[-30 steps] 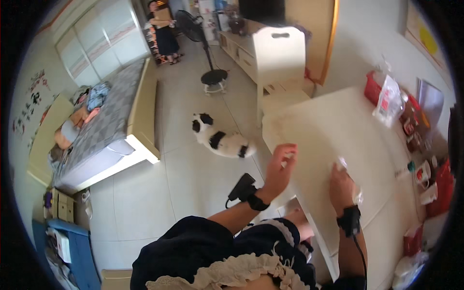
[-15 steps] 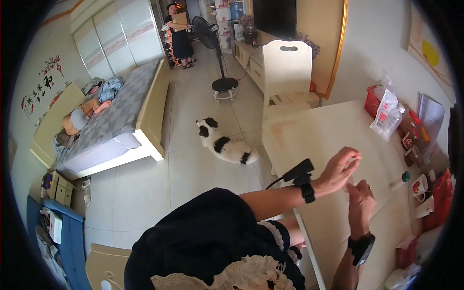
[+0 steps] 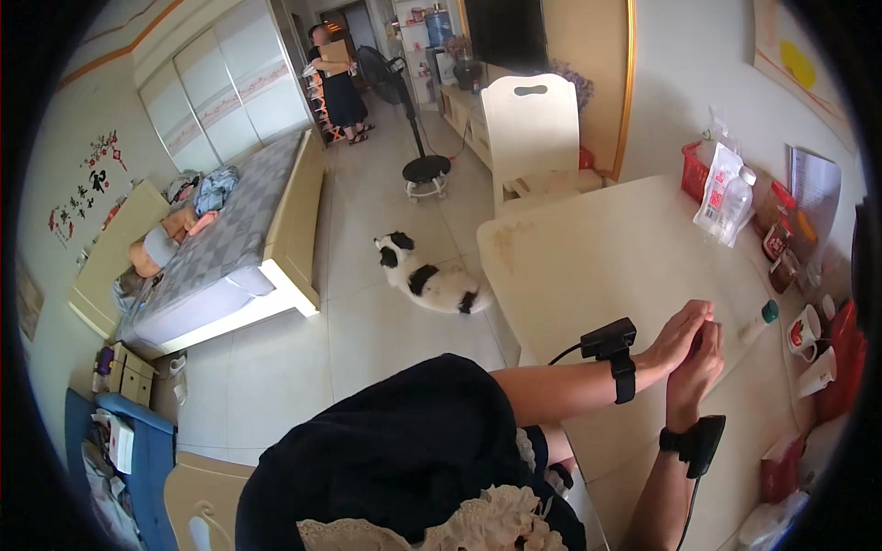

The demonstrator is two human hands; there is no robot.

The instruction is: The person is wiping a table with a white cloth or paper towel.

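Note:
Over the cream-white table (image 3: 588,266), my left hand (image 3: 677,342) and my right hand (image 3: 698,367) are pressed against each other. The fingers of both are closed and bent together. Whatever lies between the palms, if anything, is hidden. Each wrist wears a black strap with a small black device (image 3: 609,339) and a cable. A small clear bottle with a green cap (image 3: 760,321) stands just right of my hands. A white mug with a red print (image 3: 802,332) and a white cup (image 3: 817,372) are farther right.
Jars (image 3: 777,237), a clear plastic bottle (image 3: 738,197) and a red basket (image 3: 696,170) line the wall side. A white chair (image 3: 531,129) stands at the far edge. A black-and-white dog (image 3: 427,278) lies on the floor. A person holding a box (image 3: 333,55) stands beyond the fan (image 3: 427,169); another person lies on the bed (image 3: 234,220).
My hands were slightly apart and have come together, moving a little lower in view. The view has tilted slightly. The distant person has turned their head.

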